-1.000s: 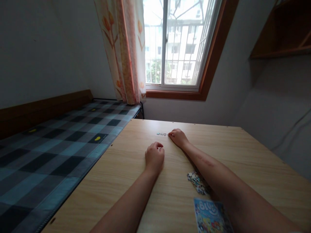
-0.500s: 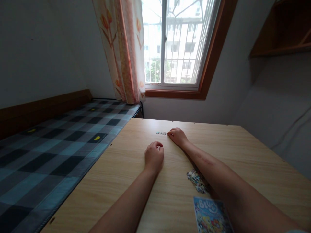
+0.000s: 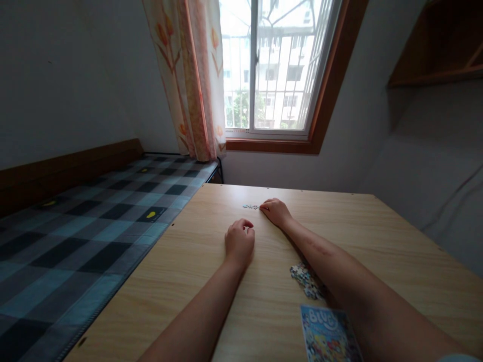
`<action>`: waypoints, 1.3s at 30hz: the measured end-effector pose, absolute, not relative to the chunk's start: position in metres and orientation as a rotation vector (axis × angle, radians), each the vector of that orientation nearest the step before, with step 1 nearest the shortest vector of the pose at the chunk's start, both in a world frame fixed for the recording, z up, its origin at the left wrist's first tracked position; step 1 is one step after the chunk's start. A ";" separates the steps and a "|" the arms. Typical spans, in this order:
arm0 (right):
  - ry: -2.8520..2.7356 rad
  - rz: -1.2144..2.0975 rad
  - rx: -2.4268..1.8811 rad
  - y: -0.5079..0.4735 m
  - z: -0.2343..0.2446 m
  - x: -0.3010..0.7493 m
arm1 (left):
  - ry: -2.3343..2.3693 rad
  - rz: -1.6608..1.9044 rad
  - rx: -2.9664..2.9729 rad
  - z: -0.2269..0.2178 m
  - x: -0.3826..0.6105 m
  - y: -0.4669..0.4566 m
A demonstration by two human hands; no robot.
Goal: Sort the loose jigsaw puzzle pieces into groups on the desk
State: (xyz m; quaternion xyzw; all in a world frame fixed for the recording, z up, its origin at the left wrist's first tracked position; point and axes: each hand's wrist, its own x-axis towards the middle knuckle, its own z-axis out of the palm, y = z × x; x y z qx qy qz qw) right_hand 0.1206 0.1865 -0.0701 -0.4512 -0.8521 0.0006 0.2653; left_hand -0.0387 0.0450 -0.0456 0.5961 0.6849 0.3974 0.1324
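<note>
My right hand (image 3: 276, 211) lies far out on the wooden table (image 3: 188, 281), fingers curled, its fingertips touching a short row of joined puzzle pieces (image 3: 250, 206). My left hand (image 3: 239, 242) rests on the table nearer to me, curled into a loose fist with thumb against fingers; whether it holds anything is hidden. A heap of loose puzzle pieces (image 3: 306, 281) lies beside my right forearm. A colourful puzzle picture card (image 3: 327, 334) sits at the near edge.
A bed with a blue and black checked cover (image 3: 75, 226) runs along the table's left side. A window (image 3: 275, 65) with a flowered curtain (image 3: 192, 75) is behind the table. A wooden shelf (image 3: 441, 45) hangs at upper right.
The view has shifted very slightly. Both hands stay where they were.
</note>
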 end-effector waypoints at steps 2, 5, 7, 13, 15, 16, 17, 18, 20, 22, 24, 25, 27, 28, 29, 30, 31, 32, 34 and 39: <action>-2.296 0.005 -1.217 0.186 -0.070 0.121 | 1.990 1.155 1.735 -0.046 -0.039 0.045; -2.280 0.011 -1.222 0.185 -0.071 0.121 | 1.988 1.163 1.745 -0.048 -0.039 0.045; -2.268 0.014 -1.227 0.185 -0.071 0.120 | 1.984 1.171 1.752 -0.049 -0.040 0.045; -2.282 0.019 -1.208 0.186 -0.071 0.120 | 1.974 1.175 1.748 -0.047 -0.039 0.044; -2.284 0.015 -1.205 0.187 -0.072 0.120 | 1.975 1.175 1.750 -0.047 -0.039 0.044; -2.283 0.013 -1.205 0.187 -0.072 0.120 | 1.973 1.175 1.756 -0.047 -0.039 0.044; -2.282 0.011 -1.205 0.187 -0.072 0.120 | 1.971 1.174 1.760 -0.047 -0.039 0.044; -2.282 0.008 -1.206 0.187 -0.073 0.120 | 1.969 1.175 1.762 -0.047 -0.039 0.044; -2.281 0.004 -1.207 0.187 -0.073 0.120 | 1.969 1.170 1.759 -0.048 -0.039 0.044; -2.280 -0.001 -1.206 0.187 -0.072 0.120 | 1.971 1.164 1.762 -0.048 -0.039 0.044; -2.276 -0.005 -1.206 0.186 -0.071 0.120 | 1.973 1.164 1.769 -0.048 -0.039 0.044; -2.271 -0.008 -1.203 0.185 -0.071 0.119 | 1.975 1.164 1.770 -0.048 -0.039 0.044; -2.258 -0.020 -1.182 0.183 -0.071 0.118 | 1.978 1.163 1.764 -0.048 -0.039 0.044; -2.256 -0.030 -1.160 0.183 -0.071 0.118 | 1.979 1.159 1.762 -0.047 -0.039 0.044; -2.255 -0.043 -1.134 0.182 -0.071 0.117 | 1.979 1.155 1.761 -0.047 -0.039 0.044; -2.259 -0.055 -1.106 0.182 -0.071 0.117 | 1.981 1.152 1.762 -0.047 -0.039 0.044; -2.267 -0.066 -1.085 0.182 -0.071 0.116 | 1.984 1.149 1.764 -0.047 -0.039 0.044; -2.276 -0.075 -1.073 0.182 -0.071 0.116 | 1.986 1.144 1.764 -0.047 -0.039 0.043; -2.289 -0.086 -1.071 0.182 -0.071 0.116 | 1.990 1.138 1.761 -0.045 -0.039 0.043; -2.298 -0.097 -1.086 0.183 -0.072 0.117 | 1.991 1.128 1.752 -0.041 -0.038 0.041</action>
